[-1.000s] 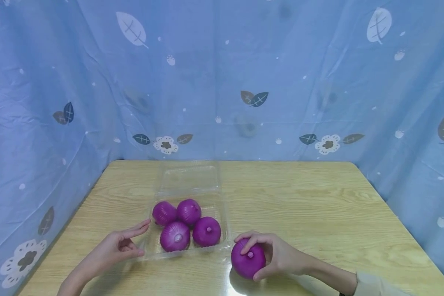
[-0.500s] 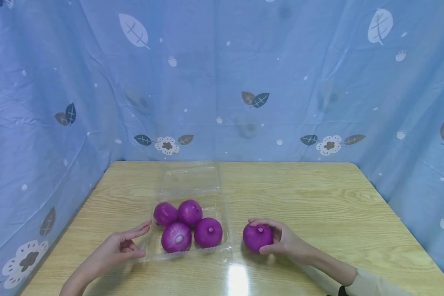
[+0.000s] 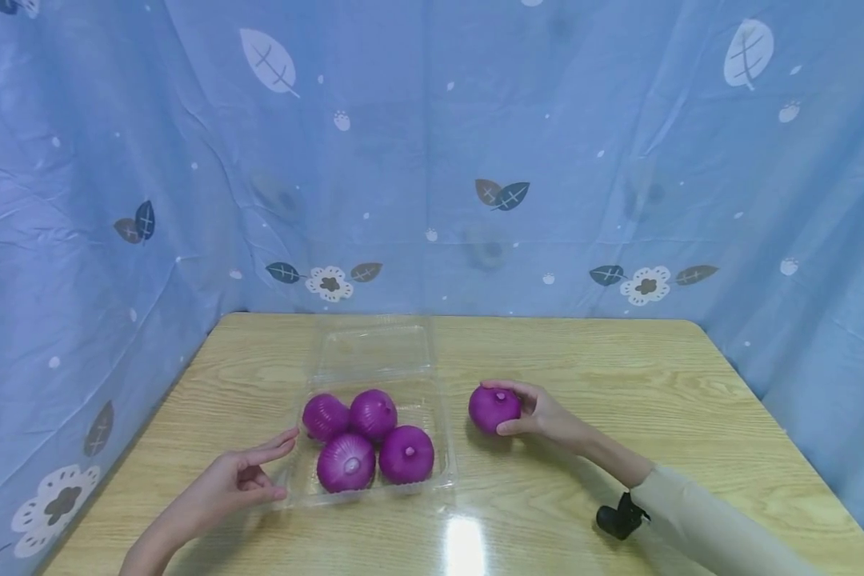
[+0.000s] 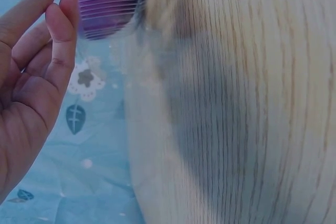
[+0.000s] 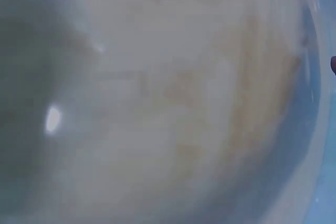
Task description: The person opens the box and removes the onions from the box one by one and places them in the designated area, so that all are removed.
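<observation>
My right hand (image 3: 540, 416) grips a glossy purple onion (image 3: 491, 410), stem stub up, right of the container; its height above the table cannot be judged. In the right wrist view only a sliver of purple shows at the top right corner. My left hand (image 3: 248, 476) holds the left edge of a clear plastic clamshell container (image 3: 374, 496), its fingertips at the rim in the left wrist view. Inside lie several purple onions: back left (image 3: 326, 417), back middle (image 3: 373, 414), front left (image 3: 346, 463) and front right (image 3: 406, 454).
The container's clear lid (image 3: 374, 350) lies folded open toward the back of the wood-grain table (image 3: 583, 360). A blue leaf-patterned curtain (image 3: 432, 160) hangs behind and at both sides. A black device (image 3: 622, 516) sits at the right wrist, below the sleeve.
My right hand has carried the onion away from the front edge, toward the back of the table, beside the container. My left hand stays at the container's left edge.
</observation>
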A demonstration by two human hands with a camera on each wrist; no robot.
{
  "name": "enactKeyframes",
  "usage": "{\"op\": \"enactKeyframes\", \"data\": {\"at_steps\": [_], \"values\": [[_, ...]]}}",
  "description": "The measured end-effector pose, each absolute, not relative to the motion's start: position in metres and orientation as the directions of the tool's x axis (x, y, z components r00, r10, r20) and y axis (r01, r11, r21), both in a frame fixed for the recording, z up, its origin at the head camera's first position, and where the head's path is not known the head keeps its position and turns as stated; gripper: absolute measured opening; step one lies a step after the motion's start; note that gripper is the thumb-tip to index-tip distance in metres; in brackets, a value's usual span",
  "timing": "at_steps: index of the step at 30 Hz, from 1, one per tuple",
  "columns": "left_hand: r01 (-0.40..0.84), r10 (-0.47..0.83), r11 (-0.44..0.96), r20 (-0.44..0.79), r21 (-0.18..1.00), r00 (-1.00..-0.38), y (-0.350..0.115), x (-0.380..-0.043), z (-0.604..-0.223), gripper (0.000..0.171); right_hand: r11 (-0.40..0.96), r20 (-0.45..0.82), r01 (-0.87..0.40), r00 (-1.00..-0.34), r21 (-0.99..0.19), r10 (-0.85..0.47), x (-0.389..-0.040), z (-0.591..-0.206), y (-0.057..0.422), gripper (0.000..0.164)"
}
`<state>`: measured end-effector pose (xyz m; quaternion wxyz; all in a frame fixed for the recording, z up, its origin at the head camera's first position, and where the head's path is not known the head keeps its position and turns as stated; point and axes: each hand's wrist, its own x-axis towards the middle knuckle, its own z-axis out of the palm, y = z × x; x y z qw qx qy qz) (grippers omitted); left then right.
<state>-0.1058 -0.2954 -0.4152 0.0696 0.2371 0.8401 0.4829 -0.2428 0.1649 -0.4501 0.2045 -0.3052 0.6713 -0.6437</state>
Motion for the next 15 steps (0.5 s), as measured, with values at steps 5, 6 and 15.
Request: {"op": "enactKeyframes", "data": {"at_steps": [5, 6, 15], "values": [[0.325, 0.465, 0.421, 0.106, 0.847, -0.879, -0.296, -0.105, -0.414, 0.063, 0.013, 0.11, -0.153, -0.761, -0.988, -0.64, -0.274, -0.447, 0.158, 0.077], [0.33, 0.468, 0.419, 0.11, 0.846, -0.877, -0.297, -0.105, -0.414, 0.063, 0.026, 0.109, -0.162, -0.764, -0.987, -0.637, -0.28, -0.446, 0.156, 0.077], [0.299, 0.458, 0.419, 0.084, 0.857, -0.885, -0.297, -0.105, -0.414, 0.065, 0.156, 0.075, -0.234, -0.747, -0.96, -0.661, -0.329, -0.441, 0.145, 0.072]]}}
